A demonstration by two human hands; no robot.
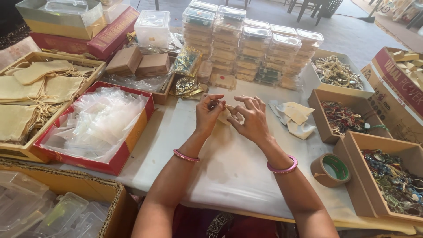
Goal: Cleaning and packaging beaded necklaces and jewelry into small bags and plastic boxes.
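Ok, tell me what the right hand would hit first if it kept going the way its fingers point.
The right hand points up and left; first it meets the small cream pouch both hands pinch, then the left hand just beyond.

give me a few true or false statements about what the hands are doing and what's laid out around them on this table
1. Both hands, the left hand and the right hand, pinch one small beige cloth pouch. True.
2. The brown roll of packing tape lies by the left elbow. False: it lies by the right forearm.
3. The red cardboard tray holds clear plastic bags. True.
4. Each wrist bears a pink bangle. True.
5. The stacked clear plastic boxes stand nearer the person than the hands. False: they stand beyond the hands.
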